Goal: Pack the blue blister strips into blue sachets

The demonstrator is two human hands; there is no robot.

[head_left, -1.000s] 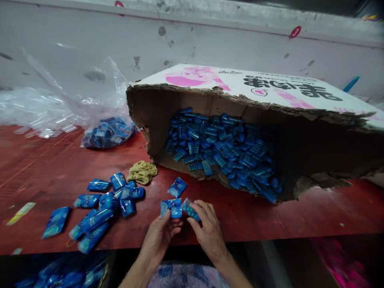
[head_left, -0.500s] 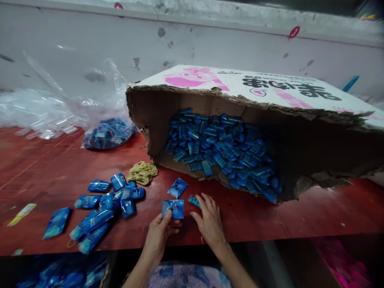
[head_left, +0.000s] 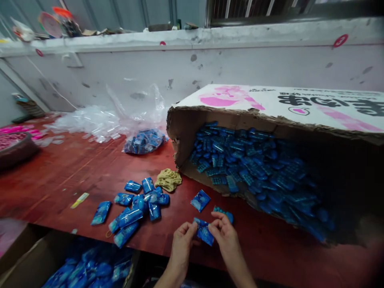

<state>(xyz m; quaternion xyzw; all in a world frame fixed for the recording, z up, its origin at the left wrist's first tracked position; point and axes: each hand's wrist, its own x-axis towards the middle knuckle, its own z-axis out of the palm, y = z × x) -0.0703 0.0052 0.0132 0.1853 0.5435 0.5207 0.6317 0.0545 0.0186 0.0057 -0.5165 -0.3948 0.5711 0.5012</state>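
Note:
Between my two hands is a flat blue printed packet (head_left: 205,233), tilted above the red table. My left hand (head_left: 183,239) pinches its left edge between thumb and fingers. At its right edge, the thumb and fingers of my right hand (head_left: 224,231) close on it too. Just beyond the right hand lies a small blue beaded piece (head_left: 229,216), partly hidden by the fingers. Another flat blue packet (head_left: 201,200) rests on the table ahead of my hands. To the left is a loose pile of plump blue packets (head_left: 138,204).
A torn cardboard box (head_left: 237,106) on its side holds many blue pieces. Near it are a crumpled yellow cloth (head_left: 168,180), a clear bag of blue packets (head_left: 144,141) and clear plastic pieces (head_left: 90,122). Below the table edge, an open box (head_left: 24,260) contains more blue packets.
My right hand has left the blue beaded piece and now grips the packet together with my left hand. The view has swung left, showing more of the table and shelf.

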